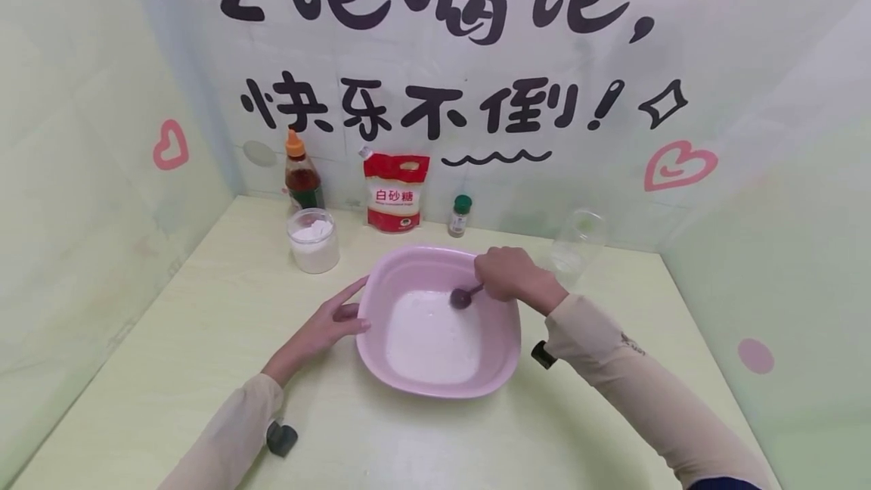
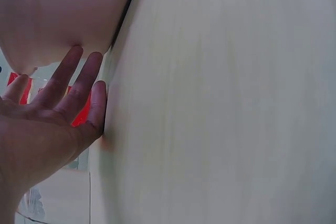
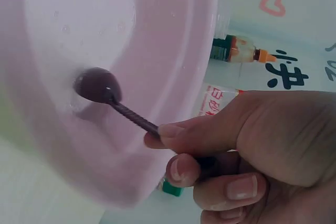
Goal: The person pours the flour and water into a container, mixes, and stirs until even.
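Observation:
A pink plastic basin stands on the table, its bottom covered by a whitish liquid with a few small bubbles. My right hand grips the thin handle of a dark brown spoon, thumb and fingers curled round it. Over the basin's right side, the spoon's bowl points down close to the liquid; whether it dips in, I cannot tell. My left hand rests against the basin's left side, thumb by the rim. In the left wrist view its spread fingers touch the outer wall.
Along the back stand a clear jar of white powder, a sauce bottle with an orange cap, a red and white sugar pouch and a small green-capped bottle. A clear container stands at back right, near my right forearm.

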